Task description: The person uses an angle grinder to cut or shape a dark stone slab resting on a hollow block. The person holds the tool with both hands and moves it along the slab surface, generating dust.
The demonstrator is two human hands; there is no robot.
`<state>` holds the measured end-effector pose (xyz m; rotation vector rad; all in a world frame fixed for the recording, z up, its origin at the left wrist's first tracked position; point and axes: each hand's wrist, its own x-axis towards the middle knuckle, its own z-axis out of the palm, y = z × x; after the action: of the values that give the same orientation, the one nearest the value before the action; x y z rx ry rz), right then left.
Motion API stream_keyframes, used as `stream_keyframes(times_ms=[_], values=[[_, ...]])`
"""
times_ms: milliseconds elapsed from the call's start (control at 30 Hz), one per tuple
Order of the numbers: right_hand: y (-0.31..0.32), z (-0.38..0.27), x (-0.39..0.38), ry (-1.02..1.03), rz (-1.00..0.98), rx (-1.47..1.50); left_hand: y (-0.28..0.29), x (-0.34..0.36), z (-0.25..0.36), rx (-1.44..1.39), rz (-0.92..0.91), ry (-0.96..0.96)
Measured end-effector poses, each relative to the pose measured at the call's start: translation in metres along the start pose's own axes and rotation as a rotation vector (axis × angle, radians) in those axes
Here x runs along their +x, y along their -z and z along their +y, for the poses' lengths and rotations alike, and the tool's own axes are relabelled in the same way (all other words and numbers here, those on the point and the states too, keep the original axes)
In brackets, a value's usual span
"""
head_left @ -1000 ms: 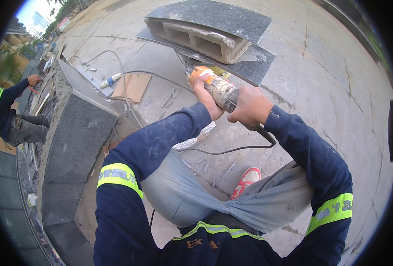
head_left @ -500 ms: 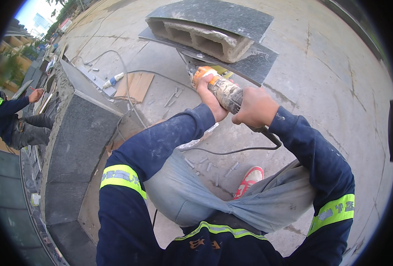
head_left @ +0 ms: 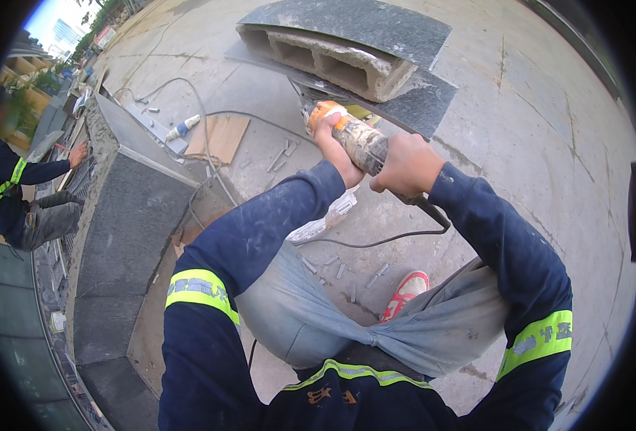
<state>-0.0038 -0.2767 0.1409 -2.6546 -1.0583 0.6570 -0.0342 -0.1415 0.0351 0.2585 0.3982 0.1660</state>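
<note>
An angle grinder (head_left: 363, 144) with an orange head and a worn, dust-caked body is gripped in both my hands. My left hand (head_left: 338, 154) wraps round it just behind the head. Farther back, my right hand (head_left: 410, 167) closes round the rear of the body, where the black cord (head_left: 433, 213) comes out. The grinder's head is by the near edge of a dark grey stone slab (head_left: 422, 104), partly under it. Whether its disc touches the slab is hidden. On that slab rests a hollow concrete block (head_left: 375, 75), with another dark slab (head_left: 354, 25) on top.
A low wall (head_left: 127, 215) faced with dark stone runs along my left. Beyond it a co-worker in a dark sleeve (head_left: 48, 171) reaches toward its top. Wooden boards (head_left: 221, 140), a cable connector (head_left: 183, 128), loose cables and several small grey strips (head_left: 379, 275) lie on the concrete floor.
My hands and the grinder have shifted very slightly left. The co-worker's arm has moved right, toward the wall top. A white printed package shows more below my left forearm.
</note>
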Motion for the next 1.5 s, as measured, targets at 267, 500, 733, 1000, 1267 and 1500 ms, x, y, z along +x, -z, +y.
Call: stream_keyframes(times_ms=[267, 500, 733, 1000, 1267, 1500], values=[[0.005, -0.012, 0.013, -0.077, -0.037, -0.023, 0.006, 0.015, 0.012, 0.017, -0.007, -0.006], [0.004, -0.015, 0.019, -0.106, -0.054, -0.001, 0.012, 0.025, 0.017, -0.003, 0.010, 0.006], [0.005, -0.015, 0.009, -0.097, -0.032, -0.032, 0.005, 0.012, 0.011, 0.015, 0.005, -0.009], [0.006, -0.008, -0.007, -0.055, -0.005, -0.031, -0.003, -0.002, -0.001, -0.003, 0.020, -0.010], [0.003, 0.003, -0.018, -0.012, 0.013, 0.000, -0.009, -0.013, -0.011, -0.002, 0.015, -0.006], [0.007, 0.002, -0.029, -0.058, -0.013, -0.023, -0.012, -0.019, -0.019, 0.026, 0.035, -0.020]])
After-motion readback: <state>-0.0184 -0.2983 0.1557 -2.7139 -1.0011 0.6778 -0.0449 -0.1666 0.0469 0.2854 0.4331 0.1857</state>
